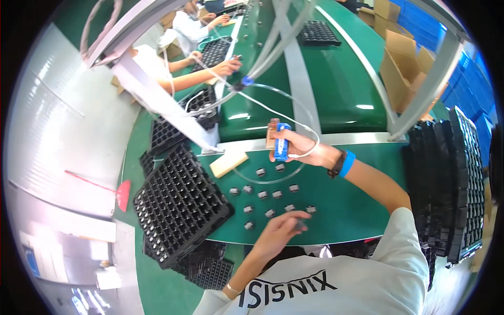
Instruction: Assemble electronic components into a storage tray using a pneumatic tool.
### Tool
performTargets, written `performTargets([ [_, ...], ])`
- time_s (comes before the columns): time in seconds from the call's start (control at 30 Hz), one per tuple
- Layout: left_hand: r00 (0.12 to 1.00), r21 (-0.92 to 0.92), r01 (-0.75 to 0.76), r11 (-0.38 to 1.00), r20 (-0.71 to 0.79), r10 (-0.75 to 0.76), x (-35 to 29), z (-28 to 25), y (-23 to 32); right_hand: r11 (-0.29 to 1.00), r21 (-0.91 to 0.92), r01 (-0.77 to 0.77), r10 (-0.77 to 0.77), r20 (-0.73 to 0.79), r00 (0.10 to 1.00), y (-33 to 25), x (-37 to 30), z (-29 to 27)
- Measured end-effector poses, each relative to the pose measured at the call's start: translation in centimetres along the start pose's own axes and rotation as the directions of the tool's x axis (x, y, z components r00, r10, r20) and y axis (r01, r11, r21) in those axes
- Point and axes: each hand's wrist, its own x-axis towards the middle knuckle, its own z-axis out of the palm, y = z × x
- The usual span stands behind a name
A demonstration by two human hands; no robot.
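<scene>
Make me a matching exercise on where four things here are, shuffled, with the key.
Things:
1. blue device
2. pale yellow block
3. small loose parts
4. stacked black trays

Places:
A. scattered across the green tabletop
B. off the table's right side
C. in the right hand
D. near the slanted black tray's upper end

Pairs: 1-C, 2-D, 3-A, 4-B

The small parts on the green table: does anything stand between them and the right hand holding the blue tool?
In this view, a thin clear tube curves between the right hand and most small parts; nothing visible separates the hand from the two nearest.
</scene>
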Motion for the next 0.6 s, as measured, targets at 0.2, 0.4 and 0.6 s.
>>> performTargets([
  [0.2,0.827,0.097,-0.394,0.914,-0.397,0.399,-4.1,-5.6,5.3,0.947,0.301,0.107,-0.11,-0.008,0.994,3.1,2.4,2.9],
  [0.4,0.631,0.35,-0.611,0.71,-0.327,0.704,-2.4,-6.1,7.7,0.977,0.126,0.173,-0.159,-0.116,0.98,2.4,2.0,9.1],
  [0.6,0.581,0.452,-0.663,0.596,-0.192,0.791,-1.8,-6.4,7.1,0.985,-0.017,0.171,-0.171,0.001,0.985,3.4,1.4,9.8],
])
